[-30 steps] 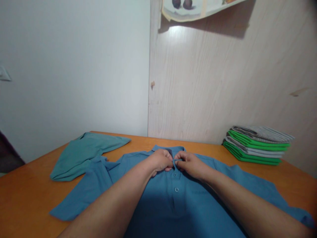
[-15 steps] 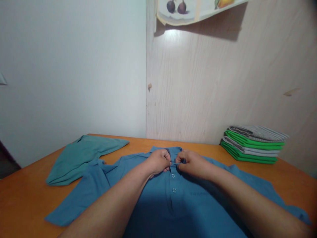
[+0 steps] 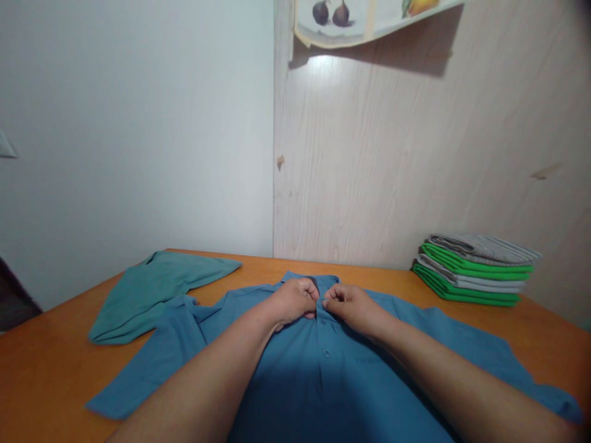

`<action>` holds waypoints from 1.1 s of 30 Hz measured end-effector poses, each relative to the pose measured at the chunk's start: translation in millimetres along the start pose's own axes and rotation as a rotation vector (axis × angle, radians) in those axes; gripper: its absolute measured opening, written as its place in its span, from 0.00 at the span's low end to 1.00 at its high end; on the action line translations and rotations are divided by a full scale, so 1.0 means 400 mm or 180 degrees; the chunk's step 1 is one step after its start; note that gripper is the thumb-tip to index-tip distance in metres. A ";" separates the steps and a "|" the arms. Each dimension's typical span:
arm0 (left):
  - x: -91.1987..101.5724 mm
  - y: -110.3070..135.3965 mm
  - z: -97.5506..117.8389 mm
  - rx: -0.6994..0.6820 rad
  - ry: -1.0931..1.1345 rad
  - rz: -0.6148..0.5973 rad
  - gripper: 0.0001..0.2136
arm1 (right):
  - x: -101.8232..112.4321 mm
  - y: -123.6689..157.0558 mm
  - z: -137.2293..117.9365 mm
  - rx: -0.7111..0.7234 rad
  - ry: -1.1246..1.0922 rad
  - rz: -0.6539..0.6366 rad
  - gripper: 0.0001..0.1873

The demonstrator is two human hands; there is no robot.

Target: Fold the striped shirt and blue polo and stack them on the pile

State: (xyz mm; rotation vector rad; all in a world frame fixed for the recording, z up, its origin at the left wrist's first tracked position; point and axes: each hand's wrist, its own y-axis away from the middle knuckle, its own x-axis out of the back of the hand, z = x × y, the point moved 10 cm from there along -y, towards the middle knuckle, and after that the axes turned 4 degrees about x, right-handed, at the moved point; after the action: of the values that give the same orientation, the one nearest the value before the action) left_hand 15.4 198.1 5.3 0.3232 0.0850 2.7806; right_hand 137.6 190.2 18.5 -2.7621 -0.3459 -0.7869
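A blue collared shirt (image 3: 295, 375) lies front side up on the table, its sleeves spread to both sides. Just below the collar, my left hand (image 3: 298, 300) pinches one edge of the button placket. Close beside it, my right hand (image 3: 347, 303) pinches the other edge, fingertips almost meeting the left ones. Two buttons show on the placket below my hands, the lower button (image 3: 325, 353) more clearly. Whatever sits right between my fingertips is too small to make out.
A folded green garment (image 3: 143, 295) lies at the left, close to the shirt's sleeve. At the back right stands a stack of folded cloths (image 3: 475, 271), green and grey. The orange-brown table (image 3: 41, 363) meets a wall behind, where a fruit picture (image 3: 351, 21) hangs.
My right hand has shifted slightly left and its fingertips have come closer to my left hand. The placket edges lie closer together at the top.
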 end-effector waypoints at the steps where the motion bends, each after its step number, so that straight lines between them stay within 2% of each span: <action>1: -0.001 0.001 0.001 -0.0011 0.0018 -0.0019 0.08 | -0.001 0.001 0.004 -0.0023 -0.0045 0.0011 0.07; 11: -0.001 0.001 -0.002 -0.0112 0.0061 -0.0139 0.09 | -0.016 0.002 0.028 -0.0277 -0.0654 -0.0046 0.06; 26: -0.001 0.001 0.000 -0.0133 -0.0020 -0.0166 0.09 | -0.020 0.004 0.027 -0.0324 -0.0735 -0.0088 0.06; 33: -0.002 0.005 0.001 -0.0082 0.0037 -0.0166 0.03 | -0.020 -0.003 0.036 -0.0260 -0.0676 -0.0058 0.05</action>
State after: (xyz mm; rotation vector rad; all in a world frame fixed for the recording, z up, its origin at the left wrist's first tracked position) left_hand 15.8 196.1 5.9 0.2939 0.0593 2.7297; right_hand 137.4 194.3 2.4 -2.9307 -0.3870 -0.5230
